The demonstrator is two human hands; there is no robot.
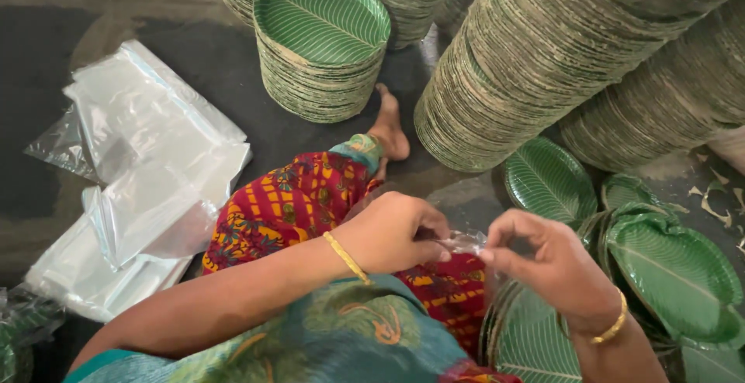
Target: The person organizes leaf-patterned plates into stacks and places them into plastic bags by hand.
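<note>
My left hand [392,234] and my right hand [551,266] meet over my lap, both pinching the edge of a thin clear plastic bag [464,241] between fingertips. Each wrist wears a gold bangle. Below the hands a stack of green leaf-patterned plates [528,340] rests by my knee, partly hidden by my right arm. My leg in red and yellow patterned cloth [291,201] stretches forward, with the bare foot [388,131] near a short plate stack.
A pile of clear plastic bags [147,173] lies on the dark floor at left. A short stack of green plates [320,45] stands ahead; tall leaning stacks [543,57] fill the upper right. Loose green plates [675,263] lie at right.
</note>
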